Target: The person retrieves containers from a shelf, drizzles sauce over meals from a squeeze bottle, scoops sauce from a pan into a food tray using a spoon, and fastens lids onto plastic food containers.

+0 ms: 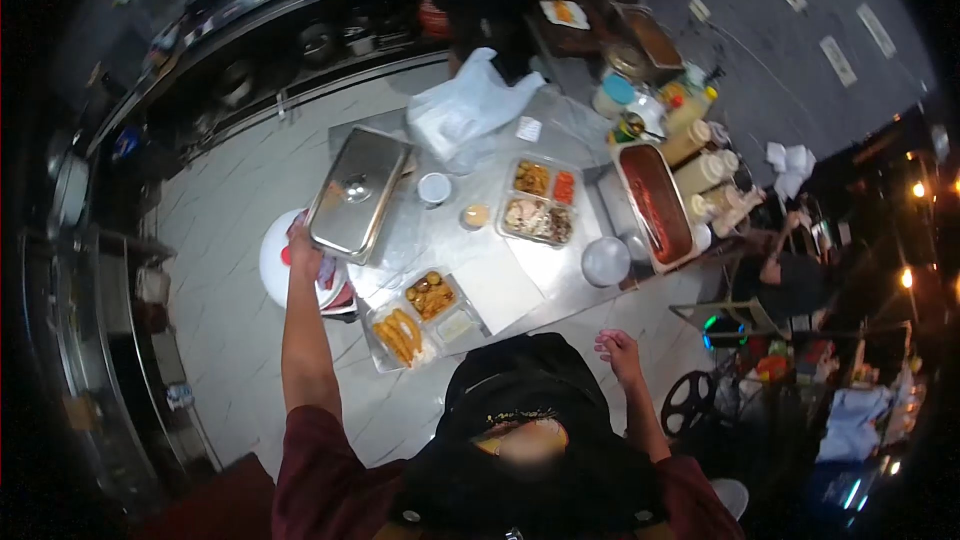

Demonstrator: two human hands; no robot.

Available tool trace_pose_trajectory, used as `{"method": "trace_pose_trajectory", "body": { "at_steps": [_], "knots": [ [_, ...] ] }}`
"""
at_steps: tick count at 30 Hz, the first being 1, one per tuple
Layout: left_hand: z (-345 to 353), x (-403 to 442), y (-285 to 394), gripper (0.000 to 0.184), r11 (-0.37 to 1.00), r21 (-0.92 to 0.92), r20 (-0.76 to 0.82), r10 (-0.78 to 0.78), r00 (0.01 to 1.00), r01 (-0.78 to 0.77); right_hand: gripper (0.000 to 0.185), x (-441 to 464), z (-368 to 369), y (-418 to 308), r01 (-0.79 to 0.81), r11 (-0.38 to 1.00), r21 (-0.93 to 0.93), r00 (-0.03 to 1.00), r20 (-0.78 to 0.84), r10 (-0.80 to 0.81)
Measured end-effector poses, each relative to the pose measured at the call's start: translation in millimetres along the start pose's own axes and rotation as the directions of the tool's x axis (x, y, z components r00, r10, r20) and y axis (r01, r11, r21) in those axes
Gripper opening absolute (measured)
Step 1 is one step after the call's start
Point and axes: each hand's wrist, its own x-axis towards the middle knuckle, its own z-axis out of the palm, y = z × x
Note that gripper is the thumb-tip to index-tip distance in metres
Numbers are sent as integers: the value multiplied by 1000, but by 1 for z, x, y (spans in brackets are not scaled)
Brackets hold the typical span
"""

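Observation:
My left hand point(304, 246) is at the near left corner of a steel pan with a lid point(352, 215). Its fingers are partly hidden, so their grip is unclear. Just beside it is a white round lid point(275, 265) with a red knob. My right hand point(620, 352) hangs off the table's near edge, fingers loosely bent and apart, holding nothing. Between my arms, on the table, lies an open takeout container point(412, 318) with fried sticks and other food. Farther back sits a second divided container point(540, 202) with rice, red pieces and browned food.
On the steel table point(395, 285) are a white paper sheet point(497, 287), a small lidded cup point(434, 188), a sauce cup point(475, 215) and a plastic bag point(470, 110). A deep pan of red sauce point(655, 202) and several squeeze bottles point(700, 172) line the right. Another person point(490, 0) stands opposite.

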Motion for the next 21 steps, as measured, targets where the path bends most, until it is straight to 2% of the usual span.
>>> {"method": "trace_pose_trajectory", "body": {
  "at_steps": [1, 3, 4, 6, 7, 10, 11, 13, 15, 17, 18, 21],
  "knots": [
    [-11, 5, -9, 45, 998, 47, 55, 35, 998, -37, 21, -6, -8, 10, -7, 999, 32, 1000, -25, 7],
    [-10, 10, -15, 51, 996, -47, 108, -68, 992, 73, 21, -10, -24, 34, -27, 996, 82, 998, -60, 32],
    [0, 10, -7, 54, 965, -168, 136, -181, 974, 203, 21, -16, -33, 42, -34, 994, 105, 996, -79, 43],
    [19, 4, 5, 59, 954, -190, -67, -249, 966, 232, 22, -25, -44, 43, -9, 996, 92, 993, -119, 20],
    [16, 2, 9, 59, 968, -56, -103, -248, 963, 243, 22, -22, -50, 37, 9, 997, 80, 992, -127, 1],
    [38, -19, 33, 52, 913, 254, -208, -272, 940, 320, 18, 3, -67, 32, 290, 952, -94, 914, -267, -304],
    [50, -25, 39, 49, 874, 337, -246, -278, 929, 351, 16, 13, -75, 16, 306, 927, -218, 891, -278, -359],
    [51, -29, 41, 42, 881, 370, -216, -229, 949, 296, 13, 21, -88, -44, 310, 836, -453, 845, -272, -461],
    [47, -32, 43, 39, 879, 405, -208, -179, 962, 251, 13, 29, -87, -111, 338, 768, -544, 759, -324, -564],
    [36, -42, 40, 39, 869, 441, -230, -133, 964, 225, 12, 61, -94, -145, 446, 699, -558, 682, -294, -670],
    [38, -48, 39, 40, 866, 454, -245, -105, 964, 209, 12, 77, -97, -158, 503, 655, -564, 635, -272, -723],
    [79, -102, 31, 39, 838, 544, -251, 120, 961, 38, 12, 142, -104, -177, 477, 427, -768, 609, -62, -791]
  ]
}}
